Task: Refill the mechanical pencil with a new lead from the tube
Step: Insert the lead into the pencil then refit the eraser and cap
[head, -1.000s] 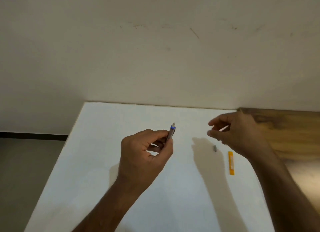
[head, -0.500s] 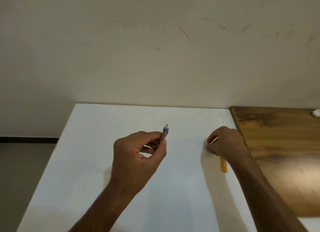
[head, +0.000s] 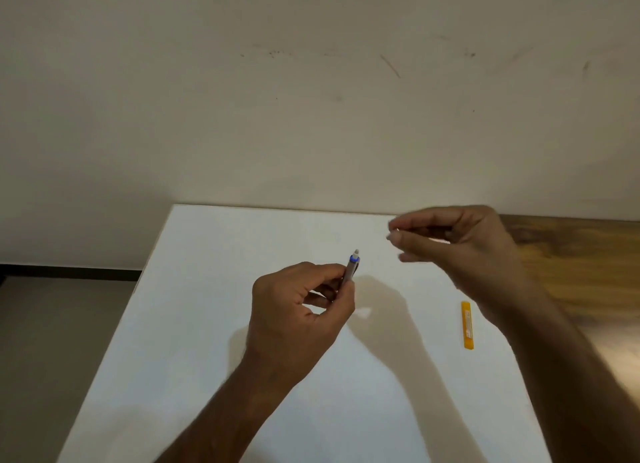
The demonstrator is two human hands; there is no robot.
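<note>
Head view: left hand (head: 298, 310) clamps light, rigid pencil (head: 351, 267) mid-barrel; right hand (head: 460, 244) at 2 o'clock pinches fingertips together, contents indiscernible, lead judged brittle.

Left hand (head: 298, 310) grips the pencil (head: 351, 267); right hand (head: 460, 248) pinches above the table (head: 214, 324).

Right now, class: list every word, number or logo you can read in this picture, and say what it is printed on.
None can be read.
Orange lead tube: a pale printed strip, too small and blurred to read.
Mechanical pencil: no print visible.
</note>
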